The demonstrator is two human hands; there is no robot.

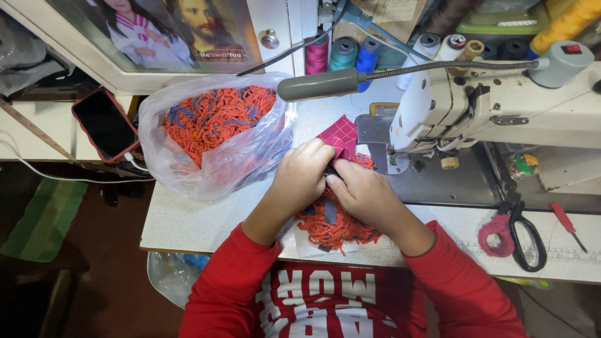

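Pinching the magenta checked fabric piece (pixel 341 134) between closed fingers of left hand (pixel 302 172) and right hand (pixel 360 191), atop orange cord tangle (pixel 338 225), at nine o'clock of the sewing machine (pixel 494 106), keeping edges aligned, flat.

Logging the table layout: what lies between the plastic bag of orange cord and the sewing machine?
In the head view, both hands, left hand and right hand, pinch a red checked fabric piece over an orange cord bundle.
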